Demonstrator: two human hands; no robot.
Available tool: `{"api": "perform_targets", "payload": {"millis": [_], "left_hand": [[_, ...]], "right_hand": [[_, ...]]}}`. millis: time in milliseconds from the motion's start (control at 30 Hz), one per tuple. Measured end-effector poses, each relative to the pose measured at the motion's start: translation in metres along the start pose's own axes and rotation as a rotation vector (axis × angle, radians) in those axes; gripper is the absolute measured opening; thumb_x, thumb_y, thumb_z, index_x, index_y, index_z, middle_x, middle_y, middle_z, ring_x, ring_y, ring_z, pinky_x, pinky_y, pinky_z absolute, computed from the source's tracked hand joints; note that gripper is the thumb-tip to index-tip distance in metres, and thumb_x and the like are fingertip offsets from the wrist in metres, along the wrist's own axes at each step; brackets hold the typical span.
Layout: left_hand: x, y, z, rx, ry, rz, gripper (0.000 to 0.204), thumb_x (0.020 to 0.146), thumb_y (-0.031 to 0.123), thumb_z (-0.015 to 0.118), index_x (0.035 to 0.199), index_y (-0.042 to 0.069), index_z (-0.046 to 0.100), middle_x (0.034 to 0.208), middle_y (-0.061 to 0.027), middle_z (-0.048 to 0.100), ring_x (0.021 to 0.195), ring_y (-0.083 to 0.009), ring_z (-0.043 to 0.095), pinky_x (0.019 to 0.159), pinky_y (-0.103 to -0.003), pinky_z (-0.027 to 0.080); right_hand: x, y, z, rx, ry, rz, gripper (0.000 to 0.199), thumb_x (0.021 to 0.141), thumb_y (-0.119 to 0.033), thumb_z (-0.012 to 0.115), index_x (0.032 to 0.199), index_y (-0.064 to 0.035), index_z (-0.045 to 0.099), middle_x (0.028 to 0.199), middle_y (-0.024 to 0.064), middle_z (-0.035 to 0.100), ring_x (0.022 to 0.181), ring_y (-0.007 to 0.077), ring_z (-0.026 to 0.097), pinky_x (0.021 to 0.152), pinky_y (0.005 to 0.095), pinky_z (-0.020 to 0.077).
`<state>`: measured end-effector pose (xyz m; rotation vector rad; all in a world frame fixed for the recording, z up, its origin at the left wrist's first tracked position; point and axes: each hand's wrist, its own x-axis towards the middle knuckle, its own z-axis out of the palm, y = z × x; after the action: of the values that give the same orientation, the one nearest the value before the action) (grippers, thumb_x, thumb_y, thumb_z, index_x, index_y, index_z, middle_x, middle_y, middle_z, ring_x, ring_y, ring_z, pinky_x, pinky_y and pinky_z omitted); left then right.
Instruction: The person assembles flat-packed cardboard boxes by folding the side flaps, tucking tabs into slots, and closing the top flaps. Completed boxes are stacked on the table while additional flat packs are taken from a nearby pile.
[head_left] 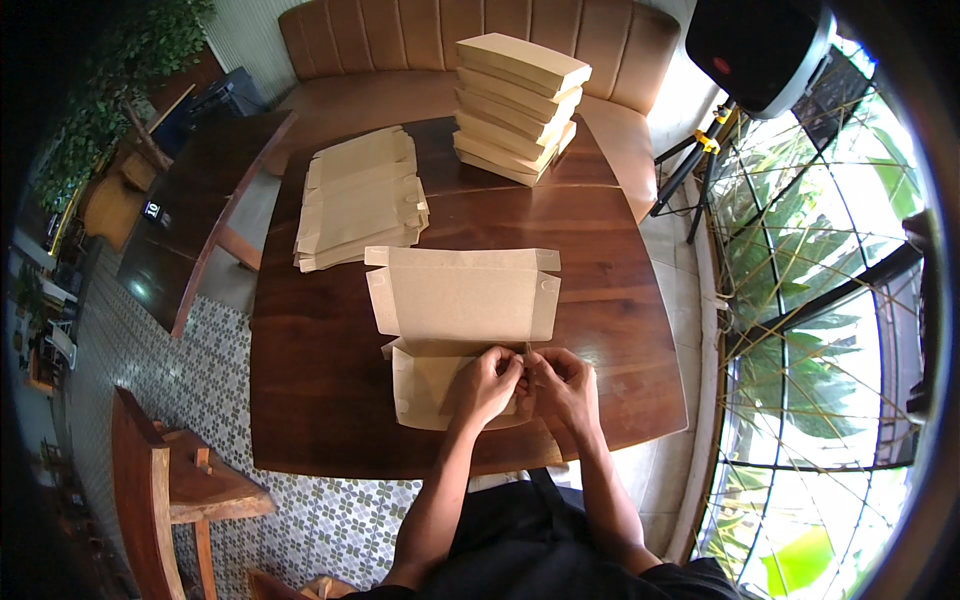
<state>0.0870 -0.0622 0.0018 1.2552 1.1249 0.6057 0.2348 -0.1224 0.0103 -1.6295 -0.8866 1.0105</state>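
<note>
A brown cardboard box (470, 295), partly folded, sits near the front of the wooden table with its lid panel raised at the back. At the box's right side both hands meet, fingers pinched on its side flaps. My left hand (490, 382) reaches across the inside of the box to that edge. My right hand (566, 385) grips the same corner from the outer side. The fingers hide most of the flap between them. On the box's left, the side wall and its flaps stand partly up.
A stack of flat cardboard blanks (362, 195) lies at the table's back left. Several folded boxes (520, 105) are piled at the back right. Behind the table (620, 290) curves a brown padded bench (400, 40). A wooden chair (190, 480) stands at the left.
</note>
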Motion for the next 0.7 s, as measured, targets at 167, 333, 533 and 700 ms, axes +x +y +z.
{"api": "perform_targets", "payload": {"millis": [167, 333, 533, 700], "left_hand": [[-0.003, 0.010, -0.002, 0.187, 0.049, -0.021, 0.030, 0.104, 0.026, 0.065, 0.110, -0.003, 0.072, 0.092, -0.0130, 0.078, 0.078, -0.0197, 0.075, 0.073, -0.033, 0.057], [-0.012, 0.022, -0.002, 0.400, 0.120, 0.048, 0.027, 0.099, 0.026, 0.068, 0.106, 0.000, 0.075, 0.095, -0.0182, 0.078, 0.089, -0.0324, 0.077, 0.077, -0.040, 0.057], [-0.045, 0.017, -0.031, 0.177, 0.482, 0.425, 0.016, 0.100, 0.022, 0.074, 0.099, 0.006, 0.072, 0.083, -0.0010, 0.070, 0.075, -0.0088, 0.065, 0.064, -0.025, 0.050], [-0.062, 0.008, -0.114, 0.357, 0.822, 0.282, 0.022, 0.095, 0.020, 0.078, 0.101, 0.002, 0.066, 0.086, -0.0065, 0.064, 0.068, -0.0149, 0.057, 0.062, -0.030, 0.048]], "right_hand": [[0.002, -0.005, 0.006, -0.090, 0.029, -0.068, 0.026, 0.094, -0.020, 0.080, 0.104, 0.0032, 0.074, 0.093, 0.0117, 0.078, 0.086, 0.0154, 0.075, 0.077, 0.0310, 0.0597], [0.006, -0.008, 0.013, -0.250, 0.143, -0.132, 0.019, 0.087, -0.011, 0.079, 0.100, 0.0006, 0.071, 0.087, 0.0106, 0.077, 0.080, 0.0165, 0.075, 0.074, 0.0307, 0.0599], [0.000, -0.013, 0.014, -0.323, 0.168, -0.282, 0.012, 0.086, -0.006, 0.075, 0.095, 0.0011, 0.070, 0.082, 0.0115, 0.075, 0.074, 0.0178, 0.075, 0.070, 0.0314, 0.0586], [-0.006, -0.028, 0.014, -0.399, 0.230, -0.332, 0.027, 0.085, -0.010, 0.081, 0.108, -0.0010, 0.068, 0.102, 0.0152, 0.071, 0.089, 0.0245, 0.071, 0.079, 0.0360, 0.0571]]}}
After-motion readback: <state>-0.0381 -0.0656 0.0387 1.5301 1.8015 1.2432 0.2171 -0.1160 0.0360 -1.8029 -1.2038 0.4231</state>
